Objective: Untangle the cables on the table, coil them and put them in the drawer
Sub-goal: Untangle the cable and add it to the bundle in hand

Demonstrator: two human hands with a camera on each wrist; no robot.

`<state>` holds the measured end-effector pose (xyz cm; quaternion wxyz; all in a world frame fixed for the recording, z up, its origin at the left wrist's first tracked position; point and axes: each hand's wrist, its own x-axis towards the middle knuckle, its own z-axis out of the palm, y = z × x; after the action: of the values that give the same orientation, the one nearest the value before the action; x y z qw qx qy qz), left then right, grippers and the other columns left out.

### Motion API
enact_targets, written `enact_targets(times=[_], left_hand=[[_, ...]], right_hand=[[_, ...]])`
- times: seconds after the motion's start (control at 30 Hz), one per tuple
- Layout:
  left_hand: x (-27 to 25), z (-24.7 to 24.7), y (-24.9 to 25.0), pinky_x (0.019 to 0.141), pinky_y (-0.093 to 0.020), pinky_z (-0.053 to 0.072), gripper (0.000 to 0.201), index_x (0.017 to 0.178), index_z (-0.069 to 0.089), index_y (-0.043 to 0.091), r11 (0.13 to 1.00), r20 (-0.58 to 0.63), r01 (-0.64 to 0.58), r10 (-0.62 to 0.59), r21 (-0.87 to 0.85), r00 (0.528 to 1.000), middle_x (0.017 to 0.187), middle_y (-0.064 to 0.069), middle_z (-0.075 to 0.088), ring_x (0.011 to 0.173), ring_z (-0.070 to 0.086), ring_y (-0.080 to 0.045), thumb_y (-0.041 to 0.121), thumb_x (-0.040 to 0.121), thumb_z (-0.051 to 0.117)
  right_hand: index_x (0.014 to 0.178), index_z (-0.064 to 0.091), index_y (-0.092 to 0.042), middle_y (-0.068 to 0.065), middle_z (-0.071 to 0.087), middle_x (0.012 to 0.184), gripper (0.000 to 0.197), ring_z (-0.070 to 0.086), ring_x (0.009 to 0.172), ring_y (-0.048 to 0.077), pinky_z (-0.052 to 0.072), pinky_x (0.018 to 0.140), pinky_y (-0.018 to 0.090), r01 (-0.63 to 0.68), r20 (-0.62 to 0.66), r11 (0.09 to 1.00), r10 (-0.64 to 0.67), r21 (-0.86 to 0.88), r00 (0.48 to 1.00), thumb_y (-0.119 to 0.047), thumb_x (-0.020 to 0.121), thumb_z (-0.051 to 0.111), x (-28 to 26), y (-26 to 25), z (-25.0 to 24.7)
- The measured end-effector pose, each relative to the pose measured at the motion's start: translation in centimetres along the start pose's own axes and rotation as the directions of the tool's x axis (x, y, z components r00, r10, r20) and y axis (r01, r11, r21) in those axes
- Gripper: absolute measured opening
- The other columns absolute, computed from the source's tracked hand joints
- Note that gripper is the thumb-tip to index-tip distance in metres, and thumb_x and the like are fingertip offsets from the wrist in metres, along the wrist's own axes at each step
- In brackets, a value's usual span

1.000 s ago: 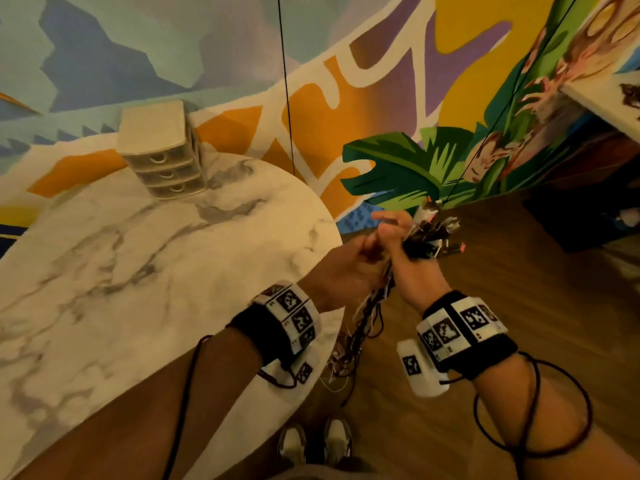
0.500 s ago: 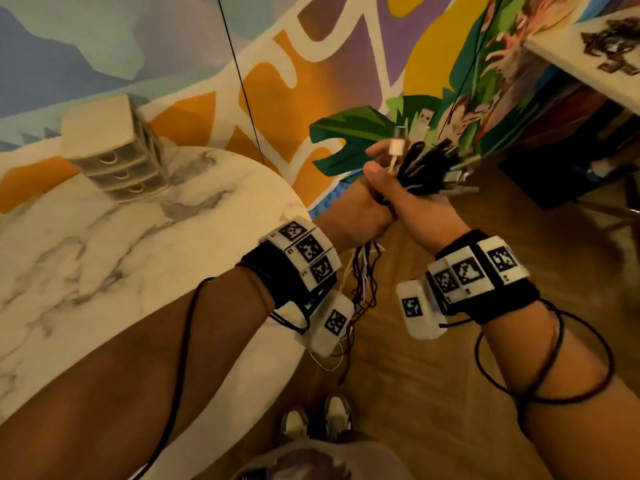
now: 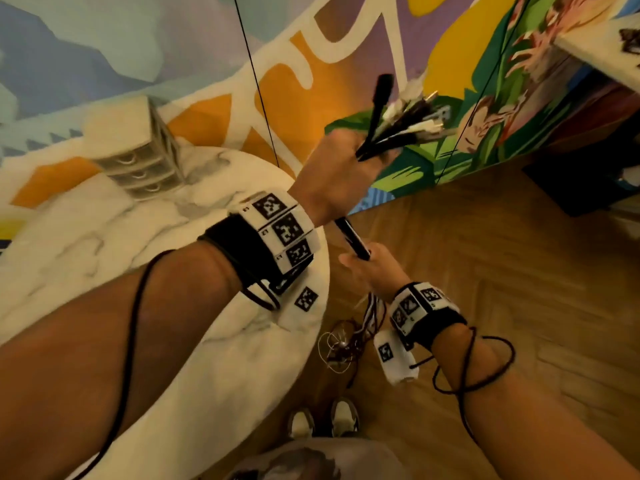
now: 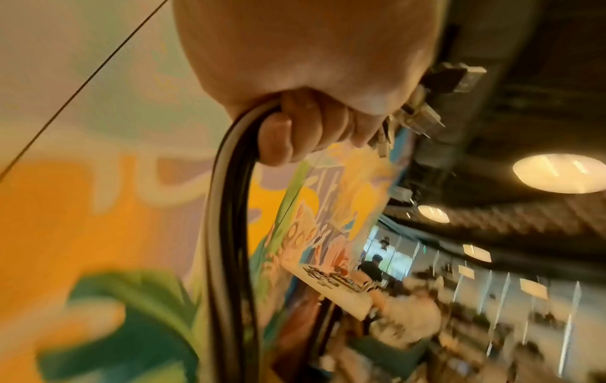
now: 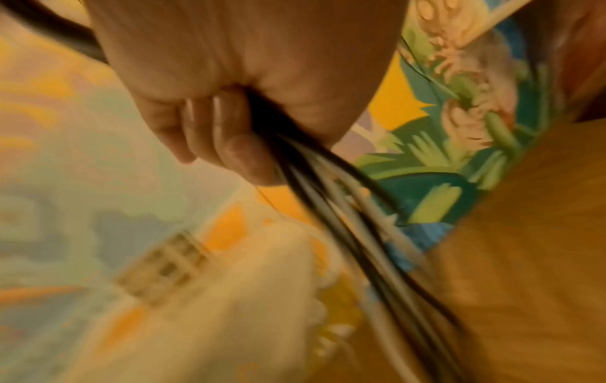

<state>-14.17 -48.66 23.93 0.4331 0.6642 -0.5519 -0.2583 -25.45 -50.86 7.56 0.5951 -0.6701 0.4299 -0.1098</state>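
Observation:
My left hand (image 3: 341,174) is raised beside the round marble table (image 3: 104,244) and grips a bundle of black and white cables (image 3: 353,237) just below their plugs (image 3: 405,123), which fan out above the fist. Its fingers (image 4: 295,129) curl round the strands in the left wrist view. Lower down, my right hand (image 3: 369,268) grips the same bundle (image 5: 328,207), pulled straight between the two fists. The cables' loose ends (image 3: 343,344) hang tangled toward the floor. A small beige drawer unit (image 3: 138,150) stands at the table's far edge, its three drawers closed.
A painted mural wall (image 3: 311,64) rises behind the table. Wooden floor (image 3: 519,271) lies to the right, with a dark box (image 3: 588,181) against the wall. Another table's corner (image 3: 602,46) shows at the upper right. My shoes (image 3: 322,420) stand by the table's edge.
My left hand has risen with the plug ends now in its own grip. My right hand has let go of the plugs and slid down the bundle, stretching it straight.

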Motion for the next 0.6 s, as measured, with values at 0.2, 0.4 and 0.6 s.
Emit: enact_targets(times=[0.2,0.4,0.6], left_hand=[[1.8,-4.6,1.8,0.05,-0.019,0.022,0.016,0.069,0.059,0.019,0.612,0.179,-0.513,0.523,0.602,0.834,0.052,0.014,0.031,0.043,0.027,-0.01,0.024,0.083,0.055],[1.7,-3.5,0.9,0.045,-0.014,0.018,0.035,0.071,0.062,0.015,0.479,0.226,-0.58,0.61,0.659,0.759,0.049,0.005,0.037,0.04,0.03,-0.015,0.037,0.087,0.041],[-0.7,4.1,-4.2,0.067,-0.033,0.046,0.02,0.09,0.066,0.02,0.651,0.468,-0.443,0.149,0.616,0.871,0.084,0.0,0.065,0.073,0.056,-0.02,0.03,0.089,0.049]], right_hand=[[0.057,0.042,-0.016,0.001,0.042,0.053,0.039,0.037,0.047,0.016,0.031,0.049,0.026,-0.429,-0.156,0.86,0.401,-0.277,0.903,-0.025,0.094,0.053,-0.9,10.1,-3.6],[0.072,0.056,-0.004,0.005,0.047,0.059,0.032,0.042,0.052,0.018,0.031,0.046,0.028,-0.482,-0.284,0.863,0.429,-0.15,0.858,-0.025,0.096,0.052,-0.5,9.6,-4.6],[0.096,0.058,-0.029,0.015,0.06,0.114,0.007,0.054,0.111,0.03,0.047,0.092,0.037,-0.337,-0.15,0.941,0.331,-0.021,0.932,-0.03,0.093,0.052,0.9,6.7,-4.8]])
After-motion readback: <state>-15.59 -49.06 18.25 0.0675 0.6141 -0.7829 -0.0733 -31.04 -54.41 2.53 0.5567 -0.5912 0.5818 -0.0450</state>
